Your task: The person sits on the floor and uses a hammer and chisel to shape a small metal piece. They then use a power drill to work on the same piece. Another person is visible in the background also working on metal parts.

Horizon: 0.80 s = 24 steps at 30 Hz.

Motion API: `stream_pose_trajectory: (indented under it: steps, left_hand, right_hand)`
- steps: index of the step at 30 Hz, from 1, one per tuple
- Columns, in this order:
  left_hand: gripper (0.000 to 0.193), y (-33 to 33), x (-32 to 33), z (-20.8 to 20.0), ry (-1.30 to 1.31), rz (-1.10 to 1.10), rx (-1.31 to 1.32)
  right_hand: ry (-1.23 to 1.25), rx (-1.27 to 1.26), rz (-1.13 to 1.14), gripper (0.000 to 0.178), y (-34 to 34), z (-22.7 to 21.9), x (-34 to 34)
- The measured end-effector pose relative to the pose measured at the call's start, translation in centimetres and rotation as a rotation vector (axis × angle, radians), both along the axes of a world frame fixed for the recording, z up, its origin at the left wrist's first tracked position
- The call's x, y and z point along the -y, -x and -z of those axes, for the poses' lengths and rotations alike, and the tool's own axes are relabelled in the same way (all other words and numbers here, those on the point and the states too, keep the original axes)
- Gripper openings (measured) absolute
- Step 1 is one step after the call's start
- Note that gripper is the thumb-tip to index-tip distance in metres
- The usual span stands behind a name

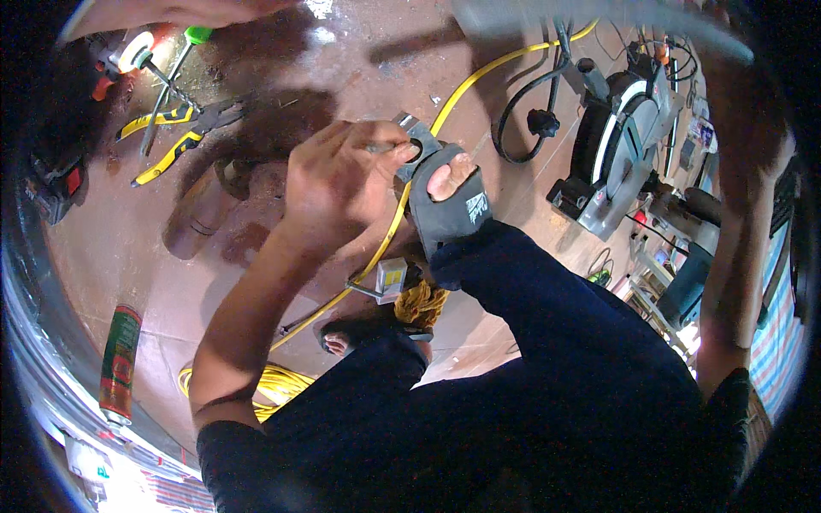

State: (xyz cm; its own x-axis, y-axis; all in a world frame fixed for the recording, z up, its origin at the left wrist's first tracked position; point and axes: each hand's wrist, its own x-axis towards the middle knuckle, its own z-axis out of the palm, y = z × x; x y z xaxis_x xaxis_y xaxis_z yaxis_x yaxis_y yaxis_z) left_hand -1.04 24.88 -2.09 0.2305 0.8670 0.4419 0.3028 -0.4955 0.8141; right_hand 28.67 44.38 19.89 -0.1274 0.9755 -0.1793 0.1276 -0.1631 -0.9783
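My left hand (344, 175) is closed, thumb and fingers pinched together at a grey metal piece (416, 137) with a round opening. That piece lies by the toes of my foot in a black sandal (451, 214). Part of what the fingers grip is hidden behind them. On the far right my right hand (748, 120) is raised at the end of a lifted forearm; it is dark and smeared, so its fingers do not show. A pale grey blurred streak (684, 30) crosses the top right near it, too smeared to name.
Yellow-and-black pliers (192, 141), a green-handled screwdriver (171, 85) and a red-green spray can (120, 363) lie at left. A yellow cable (470, 81) runs between my feet to a coil (278, 385). A circular saw machine (624, 141) stands right. A small white box (391, 280) sits near my other foot.
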Motion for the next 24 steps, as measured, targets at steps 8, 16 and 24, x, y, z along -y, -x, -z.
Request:
stream_pose_trajectory:
  steps: [8,16,24]
  left_hand:
    - [0.013,0.1,-0.7,-0.6,1.107,-0.221,0.713]
    - [0.022,0.1,0.0,0.8,1.095,-0.209,0.724]
    - [0.014,0.0,0.6,0.6,1.038,-0.169,0.668]
  right_hand:
    - [0.372,0.656,-0.009,0.023,-3.0,5.2,6.7]
    - [0.676,0.758,-0.264,0.026,0.4,8.0,9.9]
    - [0.694,0.757,-0.27,0.026,0.7,8.2,9.8]
